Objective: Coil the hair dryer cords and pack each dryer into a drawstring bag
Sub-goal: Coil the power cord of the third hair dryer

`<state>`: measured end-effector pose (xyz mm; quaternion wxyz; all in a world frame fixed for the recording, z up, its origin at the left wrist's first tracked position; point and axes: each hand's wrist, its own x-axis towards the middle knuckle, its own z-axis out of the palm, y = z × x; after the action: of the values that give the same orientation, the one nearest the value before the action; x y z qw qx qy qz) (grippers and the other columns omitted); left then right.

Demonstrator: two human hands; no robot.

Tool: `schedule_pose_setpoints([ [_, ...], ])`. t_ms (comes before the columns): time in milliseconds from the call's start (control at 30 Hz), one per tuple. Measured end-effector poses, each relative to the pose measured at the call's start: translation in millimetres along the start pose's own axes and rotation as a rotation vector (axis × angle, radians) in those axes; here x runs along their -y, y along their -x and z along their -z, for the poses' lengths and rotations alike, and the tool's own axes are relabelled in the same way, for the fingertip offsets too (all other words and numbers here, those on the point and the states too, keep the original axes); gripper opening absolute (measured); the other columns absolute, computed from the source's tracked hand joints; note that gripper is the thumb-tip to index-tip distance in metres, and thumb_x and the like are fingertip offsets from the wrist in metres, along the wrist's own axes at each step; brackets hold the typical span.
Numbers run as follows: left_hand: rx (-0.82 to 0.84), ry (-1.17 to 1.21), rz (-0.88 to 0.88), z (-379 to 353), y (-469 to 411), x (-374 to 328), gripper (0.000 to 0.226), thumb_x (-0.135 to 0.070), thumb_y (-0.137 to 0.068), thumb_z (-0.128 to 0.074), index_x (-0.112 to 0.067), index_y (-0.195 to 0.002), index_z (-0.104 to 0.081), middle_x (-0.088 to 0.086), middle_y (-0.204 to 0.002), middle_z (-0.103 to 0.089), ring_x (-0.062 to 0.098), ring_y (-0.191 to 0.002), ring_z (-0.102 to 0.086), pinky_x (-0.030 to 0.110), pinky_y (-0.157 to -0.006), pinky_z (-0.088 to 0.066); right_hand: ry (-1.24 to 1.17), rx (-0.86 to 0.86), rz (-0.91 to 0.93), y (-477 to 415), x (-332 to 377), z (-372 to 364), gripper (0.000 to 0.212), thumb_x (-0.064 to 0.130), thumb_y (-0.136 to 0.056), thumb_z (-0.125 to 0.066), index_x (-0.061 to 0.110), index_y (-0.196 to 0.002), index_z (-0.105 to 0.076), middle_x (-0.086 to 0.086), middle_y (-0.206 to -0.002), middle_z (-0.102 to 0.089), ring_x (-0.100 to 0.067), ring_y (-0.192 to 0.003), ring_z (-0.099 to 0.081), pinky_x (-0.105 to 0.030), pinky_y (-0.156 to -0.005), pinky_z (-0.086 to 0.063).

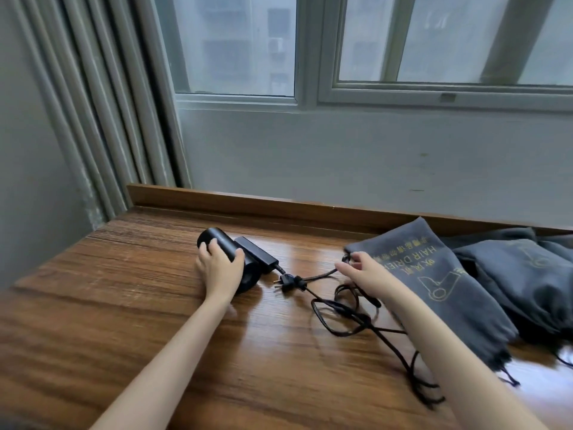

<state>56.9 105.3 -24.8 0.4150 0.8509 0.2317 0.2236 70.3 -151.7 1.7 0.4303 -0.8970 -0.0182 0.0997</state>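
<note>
Soft, cool daylight comes in through the window ahead, whose glass looks hazy and washed out. The room is fairly dim. The wooden surface carries pale streaks of glare near its middle, and shadows are faint and soft-edged. Wide-angle distortion bends straight lines toward the edges, and the lower corners are smeared and blurry.

Seen from my remote station: the table shows brown wood grain under a glossy finish, with window light shining across mid-frame. The hair dryer, centre left, looks like smooth matt black plastic. Its cord, lower centre, is dull black. At right, the drawstring bag is soft matt grey cloth printed in yellow. The wall above is flat, pale and painted.
</note>
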Motion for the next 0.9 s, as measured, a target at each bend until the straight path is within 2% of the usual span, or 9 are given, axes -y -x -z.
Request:
schedule_pose_setpoints([
  [133, 0.016, -0.066, -0.356, -2, 17, -19, 0.022, -0.007, -0.086, -0.055, -0.004, -0.107, -0.060, 0.016, -0.129, -0.050, 0.029, -0.127, -0.038, 0.031, -0.106, -0.027, -0.227, -0.035, -0.017, -12, -2, -19, 0.043, 0.009, -0.092, -0.052, -0.002, -0.133, -0.042, -0.010, -0.106, -0.067, -0.020, -0.088, -0.065, -0.031, -0.085, -0.051],
  [200, 0.137, 0.068, -0.404, -1, 27, -35, 0.016, -0.006, -0.087, -0.051, -0.011, -0.093, -0.066, 0.004, -0.101, -0.065, 0.020, -0.103, -0.058, 0.024, -0.088, -0.041, -0.293, -0.052, 0.045, -10, -1, -19, 0.023, 0.002, -0.092, -0.048, -0.002, -0.112, -0.057, -0.004, -0.094, -0.071, -0.012, -0.071, -0.062, -0.023, -0.072, -0.052],
  [267, 0.315, 0.209, -0.390, -7, 36, -54, 0.020, -0.008, -0.089, -0.050, -0.018, -0.084, -0.066, -0.004, -0.084, -0.068, 0.012, -0.084, -0.062, 0.020, -0.074, -0.047, -0.348, -0.080, 0.143, -3, 7, -10, 0.020, -0.001, -0.092, -0.045, 0.011, -0.100, -0.060, -0.009, -0.102, -0.071, -0.008, -0.070, -0.059, -0.018, -0.065, -0.047],
  [400, 0.611, 0.132, -0.433, -33, 53, -81, 0.020, -0.023, -0.091, -0.053, -0.017, -0.108, -0.061, -0.005, -0.099, -0.063, 0.011, -0.093, -0.058, 0.014, -0.071, -0.042, -0.449, -0.071, 0.352, 10, 30, 20, 0.027, -0.009, -0.090, -0.043, 0.009, -0.104, -0.058, -0.005, -0.094, -0.069, 0.002, -0.078, -0.064, -0.011, -0.068, -0.047],
  [533, 0.864, -0.220, -0.559, -58, 67, -69, 0.063, -0.029, -0.088, -0.060, -0.022, -0.143, -0.030, 0.008, -0.134, -0.047, 0.022, -0.118, -0.049, 0.028, -0.092, -0.040, -0.655, -0.083, 0.368, 20, 47, 57, 0.029, -0.006, -0.088, -0.050, 0.020, -0.085, -0.059, 0.007, -0.097, -0.067, -0.006, -0.090, -0.062, -0.022, -0.081, -0.049],
  [633, 0.862, -0.215, -0.640, -64, 72, -59, 0.069, -0.028, -0.089, -0.058, -0.028, -0.147, -0.019, 0.010, -0.132, -0.049, 0.021, -0.112, -0.051, 0.028, -0.089, -0.040, -0.702, -0.076, 0.353, 26, 56, 83, 0.030, -0.004, -0.087, -0.045, 0.020, -0.073, -0.056, 0.002, -0.104, -0.068, -0.012, -0.088, -0.063, -0.028, -0.084, -0.050],
  [733, 0.817, -0.250, -0.654, -65, 70, -54, 0.067, -0.023, -0.090, -0.053, -0.034, -0.146, -0.018, 0.006, -0.131, -0.050, 0.021, -0.116, -0.048, 0.034, -0.092, -0.044, -0.775, -0.055, 0.385, 34, 63, 106, 0.020, 0.017, -0.082, -0.050, 0.021, -0.064, -0.054, -0.001, -0.100, -0.070, -0.012, -0.077, -0.062, -0.026, -0.076, -0.053],
  [800, 0.752, -0.377, -0.689, -64, 69, -52, 0.067, -0.021, -0.090, -0.048, -0.037, -0.146, -0.015, 0.005, -0.119, -0.054, 0.025, -0.107, -0.051, 0.039, -0.086, -0.047, -0.815, -0.093, 0.423, 37, 68, 120, 0.032, 0.034, -0.087, -0.048, 0.020, -0.058, -0.049, 0.002, -0.089, -0.070, -0.008, -0.065, -0.058, -0.022, -0.068, -0.051],
  [900, 0.633, -0.520, -0.773, -67, 68, -47, 0.075, -0.021, -0.089, -0.044, -0.040, -0.147, 0.000, 0.002, -0.089, -0.048, 0.026, -0.091, -0.052, 0.032, -0.069, -0.042, -0.845, -0.254, 0.449, 39, 72, 136, 0.042, 0.035, -0.098, -0.041, 0.018, -0.060, -0.048, 0.005, -0.072, -0.063, -0.006, -0.053, -0.047, -0.019, -0.057, -0.044],
])
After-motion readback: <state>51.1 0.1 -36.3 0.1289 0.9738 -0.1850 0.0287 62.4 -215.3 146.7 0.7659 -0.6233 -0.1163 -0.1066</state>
